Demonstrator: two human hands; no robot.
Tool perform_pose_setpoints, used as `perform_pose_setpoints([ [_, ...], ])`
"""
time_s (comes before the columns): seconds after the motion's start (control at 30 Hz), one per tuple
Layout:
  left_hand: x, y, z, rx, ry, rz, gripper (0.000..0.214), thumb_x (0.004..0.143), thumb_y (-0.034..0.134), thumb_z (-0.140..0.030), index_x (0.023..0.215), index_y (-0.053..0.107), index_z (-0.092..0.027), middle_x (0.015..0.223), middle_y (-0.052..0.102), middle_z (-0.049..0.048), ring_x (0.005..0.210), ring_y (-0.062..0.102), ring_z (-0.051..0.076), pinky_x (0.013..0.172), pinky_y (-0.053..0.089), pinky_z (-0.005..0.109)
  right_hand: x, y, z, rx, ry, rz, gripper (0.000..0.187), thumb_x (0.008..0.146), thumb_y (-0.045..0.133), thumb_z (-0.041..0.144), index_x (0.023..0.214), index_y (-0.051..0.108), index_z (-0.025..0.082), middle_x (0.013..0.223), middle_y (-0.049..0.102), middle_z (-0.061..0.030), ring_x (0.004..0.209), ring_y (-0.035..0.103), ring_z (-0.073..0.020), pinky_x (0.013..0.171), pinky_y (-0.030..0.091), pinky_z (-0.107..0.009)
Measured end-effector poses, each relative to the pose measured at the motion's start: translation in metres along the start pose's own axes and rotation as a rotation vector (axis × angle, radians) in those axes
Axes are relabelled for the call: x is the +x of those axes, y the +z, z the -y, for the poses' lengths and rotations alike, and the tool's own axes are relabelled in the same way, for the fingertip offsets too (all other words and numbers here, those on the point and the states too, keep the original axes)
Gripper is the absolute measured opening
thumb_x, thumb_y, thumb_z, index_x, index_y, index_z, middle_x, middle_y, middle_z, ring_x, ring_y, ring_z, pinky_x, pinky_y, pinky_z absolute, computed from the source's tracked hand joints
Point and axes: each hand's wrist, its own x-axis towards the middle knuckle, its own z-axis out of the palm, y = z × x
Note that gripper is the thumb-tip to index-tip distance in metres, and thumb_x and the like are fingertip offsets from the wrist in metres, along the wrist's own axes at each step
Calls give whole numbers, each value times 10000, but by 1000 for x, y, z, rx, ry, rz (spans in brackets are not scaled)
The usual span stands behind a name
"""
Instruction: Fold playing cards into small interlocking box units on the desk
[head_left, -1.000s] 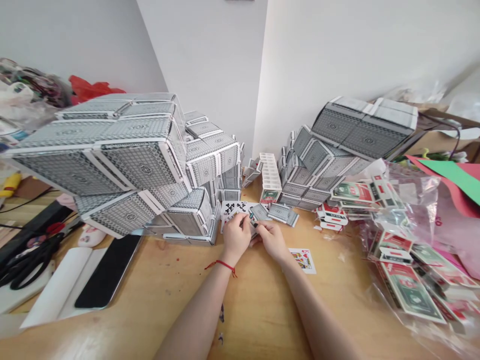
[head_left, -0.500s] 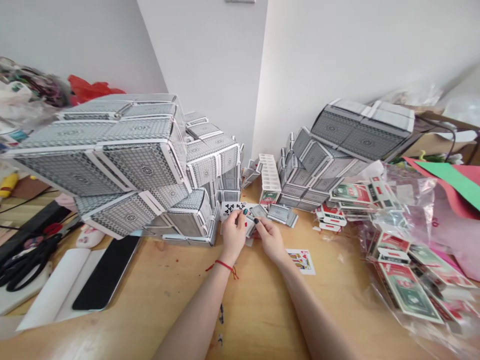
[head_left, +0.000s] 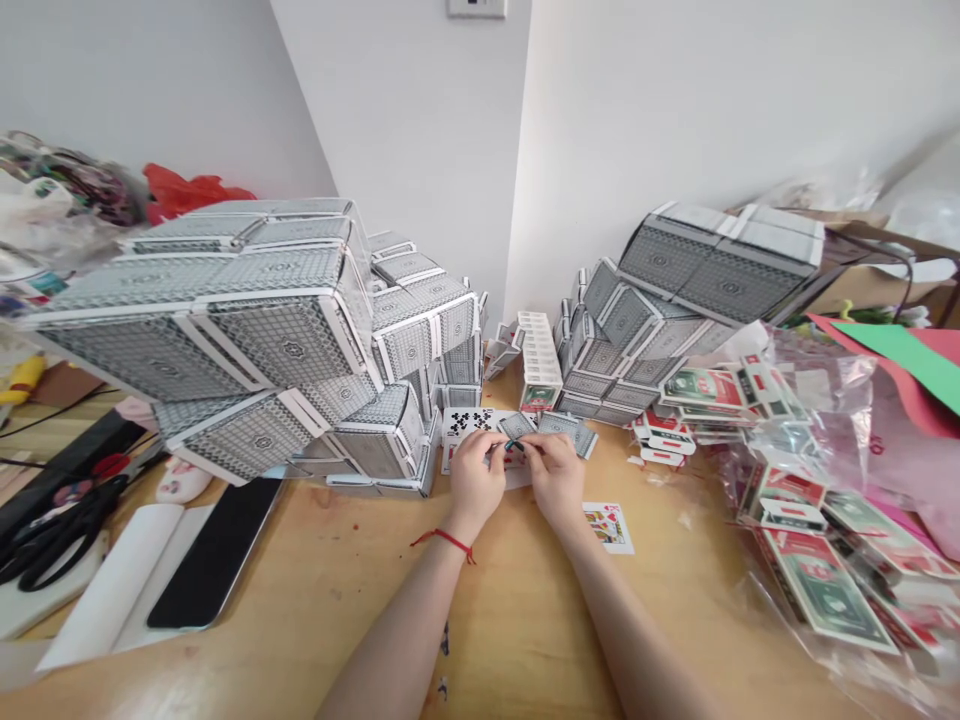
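My left hand (head_left: 478,482) and my right hand (head_left: 559,482) meet at the middle of the table, thumbs and fingers pinched close together. Between them is a playing card (head_left: 514,458) with red marks, mostly covered by the fingers. Just beyond the left fingers lies a clubs card (head_left: 460,421), face up. Several grey-backed cards (head_left: 571,432) lie overlapping behind the right hand. A face-up court card of hearts (head_left: 611,528) rests beside the right wrist.
Card-covered block structures rise at the left (head_left: 292,340) and right (head_left: 660,300). Between them stands a row of card boxes (head_left: 541,365). Opened card boxes and clear plastic (head_left: 825,590) spread at right. At left lie a phone (head_left: 214,555) and scissors (head_left: 75,535).
The hands have turned so their fingertips draw together over the card, and the right hand has shifted up and right. The view has tilted slightly upward.
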Motion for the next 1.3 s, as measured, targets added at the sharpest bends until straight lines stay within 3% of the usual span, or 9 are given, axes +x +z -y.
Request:
perform_pose_setpoints([
  [0.27,-3,4,3,27,-49,3,181,767,441,-78,795,586,-183,809,645,27,778,581,141,703,449,260,-2,2,-3,134,209,41,143,770,467,262,716,580,195,674,600,-27,639,534,-168,624,413,-280],
  [0.47,-1,1,0,-37,-76,14,167,778,452,-106,767,600,-180,790,650,26,770,586,138,702,457,263,-1,1,-3,201,244,50,149,756,486,298,668,544,194,617,563,-12,593,505,-158,581,403,-270],
  [0.7,2,0,1,-153,-138,-39,152,779,493,-183,880,605,-170,841,657,55,732,605,138,647,484,246,2,4,-1,379,230,86,149,782,475,340,768,518,197,616,530,-1,555,497,-140,546,418,-261],
  [0.9,0,0,2,-9,37,-10,207,809,427,-152,895,611,-194,855,658,43,806,599,144,731,471,271,2,1,0,281,181,76,183,763,515,361,818,576,197,682,575,-30,612,525,-158,598,445,-285],
  [1.07,1,-3,-1,-46,87,-16,188,812,435,-173,899,600,-190,874,648,51,837,587,143,759,462,270,1,-2,9,349,183,205,193,777,499,356,790,594,189,688,592,-32,609,527,-151,576,441,-265],
  [1.3,2,-4,-3,-31,-29,-57,93,780,462,-188,749,549,-175,732,612,27,702,567,129,645,448,239,0,2,16,480,279,299,211,746,514,372,799,588,182,667,574,-6,587,506,-131,540,412,-234],
])
